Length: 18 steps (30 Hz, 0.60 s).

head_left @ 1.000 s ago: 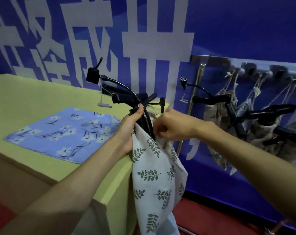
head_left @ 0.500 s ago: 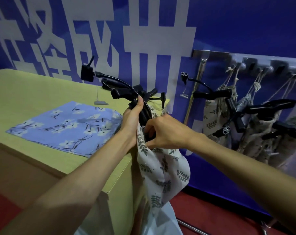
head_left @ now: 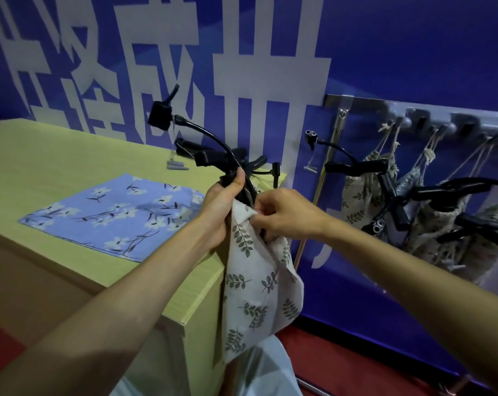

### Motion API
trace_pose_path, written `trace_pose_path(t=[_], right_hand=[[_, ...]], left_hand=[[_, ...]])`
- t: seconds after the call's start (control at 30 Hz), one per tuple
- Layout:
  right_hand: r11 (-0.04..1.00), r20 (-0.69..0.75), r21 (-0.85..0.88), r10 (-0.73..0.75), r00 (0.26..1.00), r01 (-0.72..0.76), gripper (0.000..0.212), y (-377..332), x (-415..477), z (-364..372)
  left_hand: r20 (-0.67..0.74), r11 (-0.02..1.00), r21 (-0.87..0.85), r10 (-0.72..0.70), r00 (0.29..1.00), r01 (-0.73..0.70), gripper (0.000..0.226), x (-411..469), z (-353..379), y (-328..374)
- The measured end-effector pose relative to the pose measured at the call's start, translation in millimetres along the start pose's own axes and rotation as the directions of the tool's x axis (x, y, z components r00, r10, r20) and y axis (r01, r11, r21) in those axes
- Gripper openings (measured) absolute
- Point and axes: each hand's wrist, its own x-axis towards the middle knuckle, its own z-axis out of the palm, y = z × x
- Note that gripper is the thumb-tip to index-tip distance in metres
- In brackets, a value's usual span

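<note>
A white cloth bag with green leaf print [head_left: 256, 284] hangs down off the right end of the yellow-green table [head_left: 56, 155]. My left hand [head_left: 220, 207] grips the bag's top edge together with a black gooseneck clamp stand [head_left: 213, 144] that rises from the table's corner. My right hand [head_left: 285, 215] pinches the bag's opening from the right, fingers curled into the fabric. The clamp's base is hidden behind my hands.
A blue cloth with white flowers [head_left: 113, 212] lies flat on the table. On the blue wall at right, a metal hook rail [head_left: 413, 110] carries several drawstring bags [head_left: 365, 192] with black clamp stands [head_left: 356, 164] in front. Red floor lies below.
My right hand has moved down and left over the bag's mouth, and the fabric has bunched up under it. The view shifted slightly; my left hand keeps its hold.
</note>
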Motion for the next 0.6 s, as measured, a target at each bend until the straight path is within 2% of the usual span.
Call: trace_pose_path(t=[0.07,0.17,0.23,0.3,0.5,0.57,0.6], right_hand=[[1.000,-0.015,0.018,0.006,1.000,-0.006,0.019,-0.2,-0.1,-8.6],[0.989,-0.018,0.150,0.006,1.000,-0.003,0.014,0.2,-3.7,-27.6],[0.971,0.062,0.238,-0.012,0.998,-0.003,0.008,2.2,-7.0,-42.8],[0.970,0.165,0.241,-0.038,0.985,-0.003,0.014,6.2,-9.1,-53.4],[0.991,0.336,0.131,-0.046,0.941,0.001,0.048,18.8,-15.8,-65.8],[0.993,0.373,-0.088,-0.043,0.927,0.082,0.046,17.7,-17.5,-65.5],[0.964,0.399,-0.230,-0.033,0.916,0.135,0.036,17.4,-17.8,-64.7]], left_hand=[[0.024,0.999,0.036,0.003,1.000,-0.004,0.053,-2.4,0.8,3.0],[0.066,0.998,0.060,-0.008,0.998,0.004,0.055,-4.0,1.7,6.2],[0.102,0.996,0.088,-0.002,0.995,-0.007,0.051,-2.7,2.0,6.9],[0.150,0.994,0.109,0.007,0.989,-0.023,0.040,-2.7,3.7,8.8],[0.158,0.988,0.152,0.001,0.987,-0.025,0.058,-8.1,11.3,14.0],[0.158,0.987,0.160,0.001,0.987,-0.026,0.057,-9.1,13.8,13.1],[0.163,0.985,0.168,0.004,0.987,-0.032,0.054,-8.8,15.0,12.0]])
